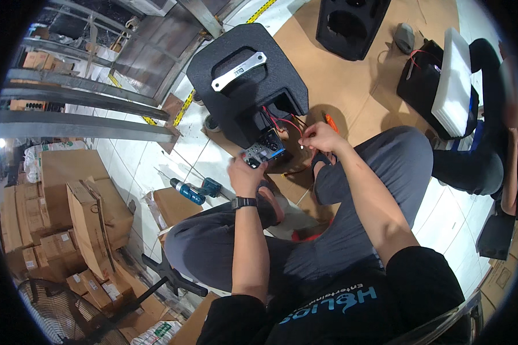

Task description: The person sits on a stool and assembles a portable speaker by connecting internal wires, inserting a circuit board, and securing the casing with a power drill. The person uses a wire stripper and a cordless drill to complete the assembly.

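My left hand (pixel 246 172), with a black watch on the wrist, grips a small grey control panel (pixel 263 151) with knobs. My right hand (pixel 318 138) pinches the end of a red wire (pixel 282 121) beside it. Red and black wires run from the panel into an opening in the black speaker cabinet (pixel 247 80), which lies on the floor in front of my knees. A silver handle plate (pixel 239 71) sits in the cabinet's upper face.
A blue cordless drill (pixel 193 190) lies on the tiles at left. An orange-handled tool (pixel 330 122) lies on brown cardboard. A second black speaker cabinet (pixel 351 26) stands behind. Another person (pixel 489 155) sits at right with a white foam slab (pixel 454 80). Cardboard boxes (pixel 75 207) pile at left.
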`<action>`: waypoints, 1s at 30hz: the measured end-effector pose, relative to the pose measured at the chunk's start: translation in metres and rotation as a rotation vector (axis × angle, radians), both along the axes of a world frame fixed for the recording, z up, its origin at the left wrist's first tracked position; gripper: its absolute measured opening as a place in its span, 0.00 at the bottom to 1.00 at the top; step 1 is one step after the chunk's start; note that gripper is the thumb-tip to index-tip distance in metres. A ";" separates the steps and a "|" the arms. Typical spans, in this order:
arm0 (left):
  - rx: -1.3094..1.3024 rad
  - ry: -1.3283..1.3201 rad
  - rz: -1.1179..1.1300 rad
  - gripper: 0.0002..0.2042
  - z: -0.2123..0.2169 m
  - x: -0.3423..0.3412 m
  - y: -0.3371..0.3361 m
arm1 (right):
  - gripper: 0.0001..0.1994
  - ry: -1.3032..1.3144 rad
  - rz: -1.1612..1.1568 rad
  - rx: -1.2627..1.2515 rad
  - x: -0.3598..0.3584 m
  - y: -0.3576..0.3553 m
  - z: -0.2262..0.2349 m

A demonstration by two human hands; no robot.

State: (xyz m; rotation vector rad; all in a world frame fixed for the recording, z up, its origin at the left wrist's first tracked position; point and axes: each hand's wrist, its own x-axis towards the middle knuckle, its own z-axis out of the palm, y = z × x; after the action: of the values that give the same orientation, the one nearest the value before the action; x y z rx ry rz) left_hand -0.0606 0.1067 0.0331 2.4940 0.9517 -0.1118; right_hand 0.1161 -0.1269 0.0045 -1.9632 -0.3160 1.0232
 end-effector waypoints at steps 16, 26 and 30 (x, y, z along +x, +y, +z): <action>0.170 -0.136 -0.282 0.43 -0.052 0.007 -0.012 | 0.15 -0.106 -0.161 0.133 0.004 0.022 -0.068; 0.205 -0.140 -0.357 0.44 -0.005 -0.011 -0.028 | 0.12 -0.036 -0.074 0.117 0.004 0.024 -0.031; 0.191 -0.219 -0.402 0.41 0.043 -0.023 -0.025 | 0.11 0.170 0.073 0.176 0.002 0.041 0.019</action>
State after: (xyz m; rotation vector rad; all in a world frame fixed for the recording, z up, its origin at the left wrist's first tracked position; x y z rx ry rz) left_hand -0.0839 0.0814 0.0760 2.7729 0.3799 0.1296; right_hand 0.1184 -0.0860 0.0230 -1.7063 -0.3724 1.1607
